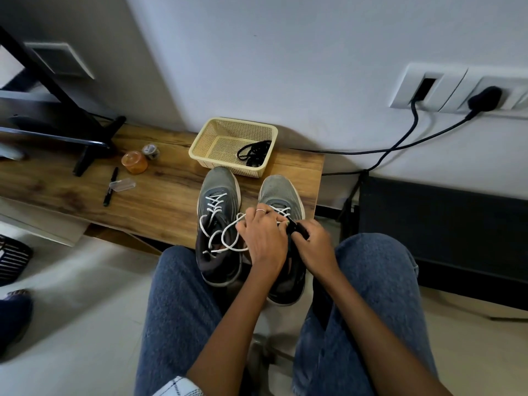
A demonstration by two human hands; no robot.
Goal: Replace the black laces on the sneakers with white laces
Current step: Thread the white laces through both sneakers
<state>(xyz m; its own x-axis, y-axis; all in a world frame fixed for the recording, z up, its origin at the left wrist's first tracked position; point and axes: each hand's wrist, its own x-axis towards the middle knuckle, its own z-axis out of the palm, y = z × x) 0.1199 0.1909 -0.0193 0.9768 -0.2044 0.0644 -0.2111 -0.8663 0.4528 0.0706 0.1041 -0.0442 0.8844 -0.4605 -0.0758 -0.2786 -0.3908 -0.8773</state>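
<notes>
Two grey sneakers stand side by side at the near edge of a wooden bench (pixel 160 201), toes toward the wall. The left sneaker (pixel 218 224) carries a white lace (pixel 225 238) whose loose ends loop over its opening. Both hands work over the right sneaker (pixel 281 195), which shows white lacing near its toe. My left hand (pixel 264 241) pinches the white lace at the shoe's eyelets. My right hand (pixel 313 244) grips the dark tongue or collar of that shoe. Black laces (pixel 254 154) lie bundled in a beige basket (pixel 205 144) behind the shoes.
On the bench to the left lie an orange jar (pixel 134 162), a tape roll (pixel 151 151), a black marker (pixel 111 186) and a clear plastic case (pixel 123 185). A black stand (pixel 85 132) occupies the far left. Cables (pixel 400 144) run from a wall socket.
</notes>
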